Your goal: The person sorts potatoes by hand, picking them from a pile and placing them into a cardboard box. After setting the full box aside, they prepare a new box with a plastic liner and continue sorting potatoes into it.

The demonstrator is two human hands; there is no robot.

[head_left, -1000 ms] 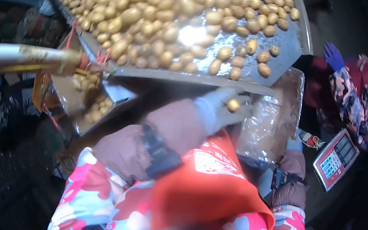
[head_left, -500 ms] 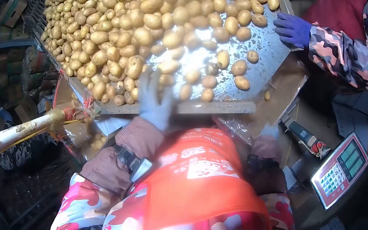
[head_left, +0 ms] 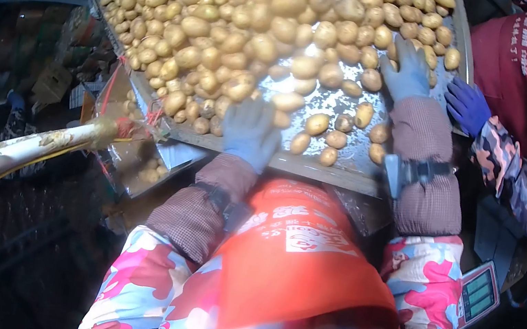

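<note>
Since half a second ago, the right hand (head_left: 407,73) has been raised from below the tray front onto the right part of the tray (head_left: 318,169). The left hand (head_left: 251,131) has been kept at the front edge and shifted slightly to the right.

The fingers of the left hand are spread and laid palm-down on the nearest potatoes (head_left: 232,20); nothing is gripped. The fingers of the right hand are likewise spread flat over potatoes close to the right rim, with nothing enclosed.

The potatoes are heaped over most of the tray, from the far side down to the left corner. A patch of bare metal is left between the two hands, and only a few loose potatoes (head_left: 335,138) lie on it. This patch is the only open room on the surface. The front edge runs just beneath the left wrist, and the right rim lies just beside the right hand.

A co-worker's hand (head_left: 466,104) in a purple glove is held at the right rim, near the right hand but apart from it. A pale wrapped pole (head_left: 14,154) slants away from the left front corner. A clear bag (head_left: 138,164) holding potatoes hangs below that corner. A scale (head_left: 479,295) is partly seen low on the right, behind the right sleeve.
</note>
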